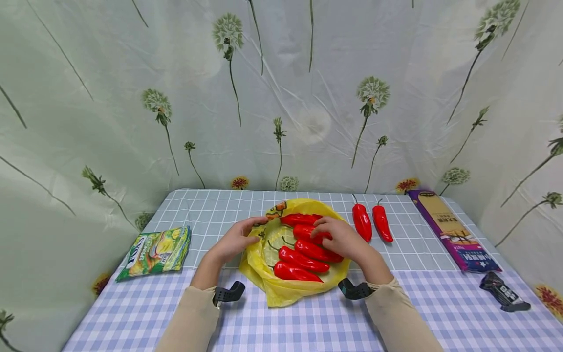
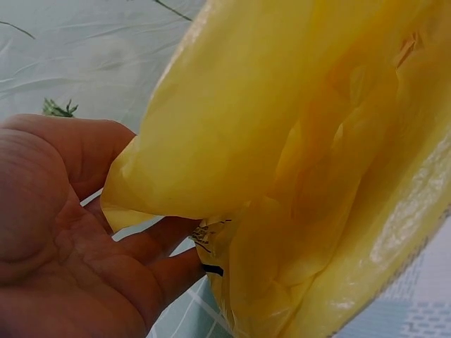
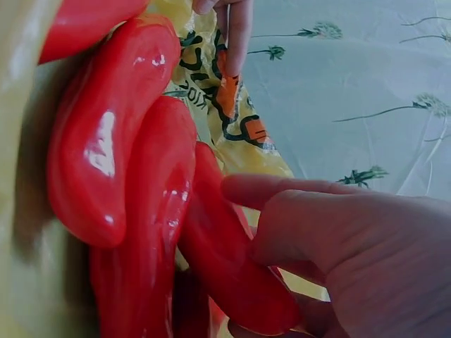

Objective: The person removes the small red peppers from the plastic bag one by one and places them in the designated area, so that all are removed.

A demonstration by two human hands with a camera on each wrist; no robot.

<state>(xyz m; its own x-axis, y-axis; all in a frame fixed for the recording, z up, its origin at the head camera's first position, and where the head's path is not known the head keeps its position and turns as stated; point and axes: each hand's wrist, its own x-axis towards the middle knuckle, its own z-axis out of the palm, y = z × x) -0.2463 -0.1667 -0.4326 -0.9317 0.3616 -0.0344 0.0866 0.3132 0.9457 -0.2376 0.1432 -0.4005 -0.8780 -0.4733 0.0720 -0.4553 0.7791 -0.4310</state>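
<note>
A yellow plastic bag (image 1: pixel 286 294) lies spread wide on the table between both hands, with several glossy red chili peppers (image 1: pixel 303 264) inside. My left hand (image 1: pixel 233 243) is at the bag's left rim; in the left wrist view its thumb and fingers pinch the yellow film (image 2: pixel 190 162). Over the right part of the bag, my right hand (image 1: pixel 342 239) reaches in from the side. Seen from the right wrist, its thumb and fingers grip one red chili pepper (image 3: pixel 229 260), beside other peppers (image 3: pixel 151 211). Part of that pepper is hidden by the hand.
Two more red chili peppers (image 1: pixel 362 222) lie behind the bag to the right. A green chip packet (image 1: pixel 156 252) is at the left, a purple pasta package (image 1: pixel 457 234) at the far right, and a small black packet (image 1: pixel 503 292) nearer me. A flowered curtain (image 1: pixel 308 98) hangs behind.
</note>
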